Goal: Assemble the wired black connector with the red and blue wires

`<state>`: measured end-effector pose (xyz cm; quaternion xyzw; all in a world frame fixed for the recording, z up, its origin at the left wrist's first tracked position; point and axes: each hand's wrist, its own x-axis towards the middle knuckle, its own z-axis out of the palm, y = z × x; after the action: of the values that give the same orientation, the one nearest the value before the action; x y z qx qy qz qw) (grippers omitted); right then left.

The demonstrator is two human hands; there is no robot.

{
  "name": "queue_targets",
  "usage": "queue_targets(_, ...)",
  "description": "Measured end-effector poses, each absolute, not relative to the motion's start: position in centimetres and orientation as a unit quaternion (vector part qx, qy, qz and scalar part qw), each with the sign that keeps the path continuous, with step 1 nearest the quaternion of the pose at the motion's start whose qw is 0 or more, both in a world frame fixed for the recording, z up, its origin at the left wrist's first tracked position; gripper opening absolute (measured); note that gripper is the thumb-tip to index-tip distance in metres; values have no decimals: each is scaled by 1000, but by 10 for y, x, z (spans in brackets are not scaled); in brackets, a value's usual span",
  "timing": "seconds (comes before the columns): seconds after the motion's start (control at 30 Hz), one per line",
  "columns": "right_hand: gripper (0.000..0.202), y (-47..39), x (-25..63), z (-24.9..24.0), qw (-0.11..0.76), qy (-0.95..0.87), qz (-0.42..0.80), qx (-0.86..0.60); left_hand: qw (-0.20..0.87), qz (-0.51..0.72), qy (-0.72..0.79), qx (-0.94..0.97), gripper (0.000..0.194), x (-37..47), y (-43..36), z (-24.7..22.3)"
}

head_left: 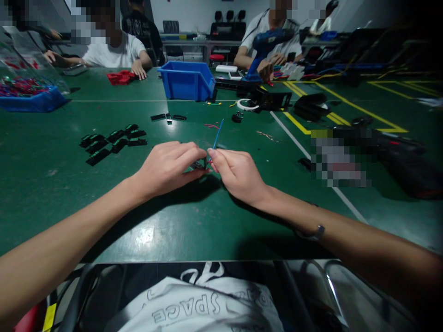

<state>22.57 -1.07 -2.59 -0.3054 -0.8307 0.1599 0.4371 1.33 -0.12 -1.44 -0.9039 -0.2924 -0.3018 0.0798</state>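
Over the green table (162, 235), my left hand (168, 168) is closed around a small dark part (198, 164), mostly hidden by the fingers. Touching it from the right, my right hand (240, 175) pinches a thin blue wire (218, 133), whose free end sticks up and away from me. A bit of red shows at the right fingertips; I cannot tell what it belongs to. Just beyond the hands lies a short red wire (211, 125). Left of my left hand sit several small black parts with green pieces (116, 136).
Beyond my hands stand a blue bin (188, 83) and a blue power tool (254, 64). A blue tray of coloured wires (38, 102) is far left, a black tool (408, 161) at right. Red parts (119, 77) lie near a co-worker's hand (139, 70). Another person works opposite.
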Motion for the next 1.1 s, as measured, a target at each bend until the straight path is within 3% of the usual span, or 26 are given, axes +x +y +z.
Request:
queue_targets(0.2,42,-12,226,-26,419,-846,145,-295,66,-307,-265,-912,40,14,-1,-18)
queue_targets(0.33,39,-10,227,-29,411,-863,109,-272,-76,-337,-292,-892,38,22,-11,-22)
queue_targets(0.6,39,0,233,-30,387,-889,25,-244,-494,-409,-371,-672,50,49,-34,-18)
queue_targets(0.7,38,2,233,-30,397,-888,14,-232,-561,-421,-371,-609,49,55,-37,-19)
queue_targets(0.93,36,2,231,-31,403,-883,7,-239,-609,-430,-384,-544,43,56,-36,-24)
queue_targets(1.1,36,3,232,-34,389,-891,-46,-230,-746,-372,-381,-399,35,54,-32,-13)
